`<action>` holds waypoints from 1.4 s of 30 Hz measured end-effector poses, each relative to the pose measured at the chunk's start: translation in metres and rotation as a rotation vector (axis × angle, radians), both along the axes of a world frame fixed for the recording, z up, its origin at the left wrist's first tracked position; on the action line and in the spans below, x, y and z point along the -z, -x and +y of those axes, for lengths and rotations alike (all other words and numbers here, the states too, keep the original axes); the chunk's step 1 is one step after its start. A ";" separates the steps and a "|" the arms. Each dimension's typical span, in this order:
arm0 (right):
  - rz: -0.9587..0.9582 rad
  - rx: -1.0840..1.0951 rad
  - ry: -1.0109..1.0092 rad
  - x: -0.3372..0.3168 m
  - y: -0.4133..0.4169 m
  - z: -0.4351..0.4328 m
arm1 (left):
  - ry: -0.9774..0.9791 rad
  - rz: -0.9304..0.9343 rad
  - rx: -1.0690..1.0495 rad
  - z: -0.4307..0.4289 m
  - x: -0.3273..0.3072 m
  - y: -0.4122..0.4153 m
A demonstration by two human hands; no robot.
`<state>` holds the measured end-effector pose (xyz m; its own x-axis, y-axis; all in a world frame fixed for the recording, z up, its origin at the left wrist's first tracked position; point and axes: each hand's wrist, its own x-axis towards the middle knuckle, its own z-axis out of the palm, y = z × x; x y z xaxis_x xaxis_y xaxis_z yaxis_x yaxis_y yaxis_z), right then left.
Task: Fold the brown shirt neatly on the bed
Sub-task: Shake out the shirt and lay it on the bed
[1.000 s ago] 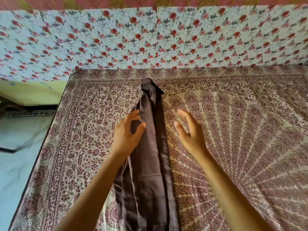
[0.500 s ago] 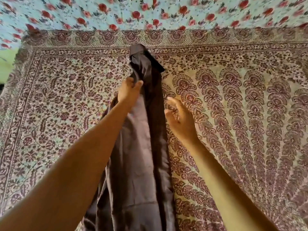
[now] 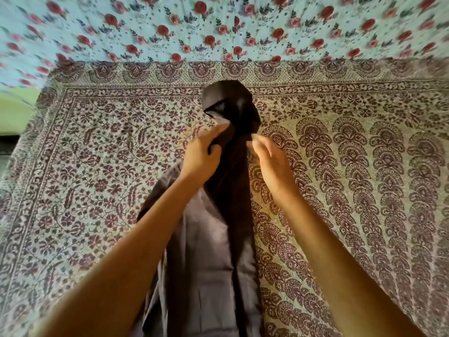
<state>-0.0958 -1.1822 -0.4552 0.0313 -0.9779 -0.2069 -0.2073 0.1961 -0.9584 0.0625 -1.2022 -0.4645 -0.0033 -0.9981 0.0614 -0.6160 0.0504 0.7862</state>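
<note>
The brown shirt (image 3: 206, 251) lies as a long narrow strip on the bed (image 3: 340, 190). The left hand (image 3: 201, 156) grips its far end; the right hand (image 3: 272, 164) meets the opposite edge, grip unclear. Best lift both edges level, then fold straight back

Long brown cloth shirt (image 3: 213, 251) lies lengthwise on my paisley-printed bedspread (image 3: 364, 190).
Near its far end my left hand (image 3: 201, 159) grips its left edge, my right hand (image 3: 272, 164) opposite at the right edge; a rose-printed sheet (image 3: 218, 25) lies behind the bedspread.
</note>
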 end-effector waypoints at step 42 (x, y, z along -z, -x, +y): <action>-0.543 0.363 -0.100 -0.241 0.040 0.145 | 0.133 0.407 0.236 0.192 -0.430 0.017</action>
<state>-0.1354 -1.0374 -0.2145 -0.1712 -0.9228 -0.3452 0.3969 0.2561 -0.8814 0.0453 -1.0098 -0.0349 -0.1780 -0.9563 0.2320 -0.2199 0.2684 0.9379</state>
